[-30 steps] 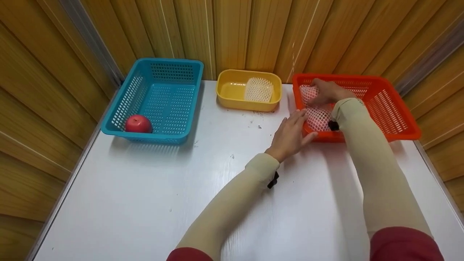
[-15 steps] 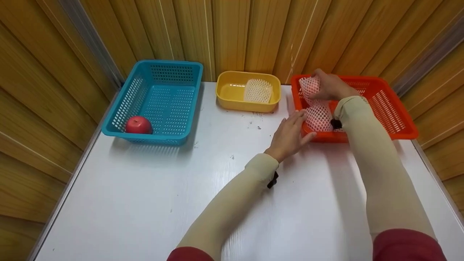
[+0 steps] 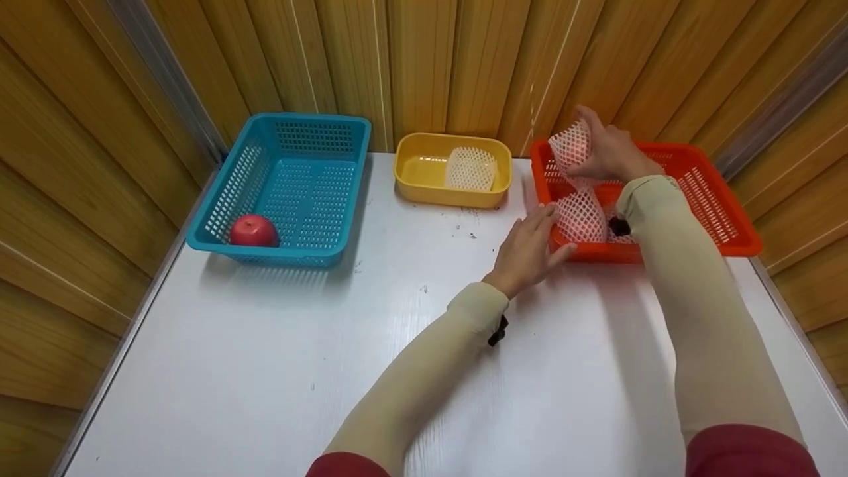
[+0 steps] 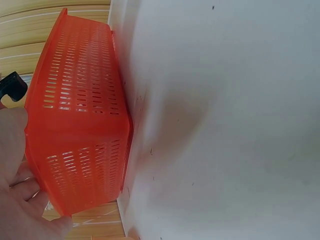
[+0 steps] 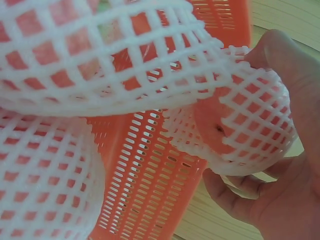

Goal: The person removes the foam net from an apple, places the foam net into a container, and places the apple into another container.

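Note:
My right hand (image 3: 613,149) grips an apple in a white foam net (image 3: 570,147) over the back left of a red basket (image 3: 742,218). In the right wrist view, the net leaves part of the held apple (image 5: 212,122) bare. Near the basket's front left corner lies another net-wrapped fruit (image 3: 580,217). Beside it, one more white net (image 3: 621,233) shows partly behind my right sleeve. My left hand (image 3: 523,255) rests at that corner, fingers at the left side and thumb towards the front rim. The left wrist view shows the basket's slotted outer wall (image 4: 80,90).
A blue basket (image 3: 311,252) stands at the left with an unwrapped red apple (image 3: 254,230) in its front left corner. Between the baskets, a yellow box (image 3: 454,197) holds a foam net (image 3: 470,169). A wood-panelled wall (image 3: 424,59) rises behind the white table (image 3: 265,371).
My right hand has risen towards the back wall, lifting the net-wrapped apple from within the red basket to above its rim. The left hand has stayed at the corner.

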`<move>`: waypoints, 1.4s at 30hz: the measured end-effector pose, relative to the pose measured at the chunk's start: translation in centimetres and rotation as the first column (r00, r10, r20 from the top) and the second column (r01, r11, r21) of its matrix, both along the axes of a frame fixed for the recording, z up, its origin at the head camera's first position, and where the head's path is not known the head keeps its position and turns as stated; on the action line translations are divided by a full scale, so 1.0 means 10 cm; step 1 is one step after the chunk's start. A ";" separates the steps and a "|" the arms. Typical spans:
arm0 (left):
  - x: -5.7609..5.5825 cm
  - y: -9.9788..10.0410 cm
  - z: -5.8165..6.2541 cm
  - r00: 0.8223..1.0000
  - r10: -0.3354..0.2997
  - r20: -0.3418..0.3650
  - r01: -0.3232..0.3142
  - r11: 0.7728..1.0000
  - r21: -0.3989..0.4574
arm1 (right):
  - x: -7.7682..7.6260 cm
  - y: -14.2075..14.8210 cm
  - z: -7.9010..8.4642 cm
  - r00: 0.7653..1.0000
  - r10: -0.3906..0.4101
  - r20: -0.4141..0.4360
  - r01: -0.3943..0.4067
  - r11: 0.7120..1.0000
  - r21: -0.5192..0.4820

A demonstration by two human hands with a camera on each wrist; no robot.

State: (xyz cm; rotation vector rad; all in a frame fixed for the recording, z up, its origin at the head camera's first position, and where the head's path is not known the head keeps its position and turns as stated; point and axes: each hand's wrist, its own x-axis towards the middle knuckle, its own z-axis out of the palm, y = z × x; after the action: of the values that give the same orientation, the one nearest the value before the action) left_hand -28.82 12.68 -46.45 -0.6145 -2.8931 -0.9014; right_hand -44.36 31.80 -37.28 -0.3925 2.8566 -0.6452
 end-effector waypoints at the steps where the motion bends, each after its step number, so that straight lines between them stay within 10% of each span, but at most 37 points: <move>1: 0.00 0.00 0.00 1.000 -0.001 -0.005 0.001 1.000 -0.004 | 0.00 0.00 0.01 1.000 0.000 -0.006 0.000 1.000 0.000; 42: 0.02 -0.01 -0.01 0.999 -0.012 -0.033 0.012 1.000 -0.003 | 0.11 -0.03 0.16 0.998 0.003 -0.059 -0.002 1.000 0.015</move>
State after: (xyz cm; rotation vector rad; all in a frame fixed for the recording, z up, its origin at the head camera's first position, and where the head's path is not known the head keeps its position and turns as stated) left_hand -28.67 12.62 -46.55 -0.6420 -2.8647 -0.8800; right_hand -43.28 31.51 -35.73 -0.4189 2.9143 -0.6215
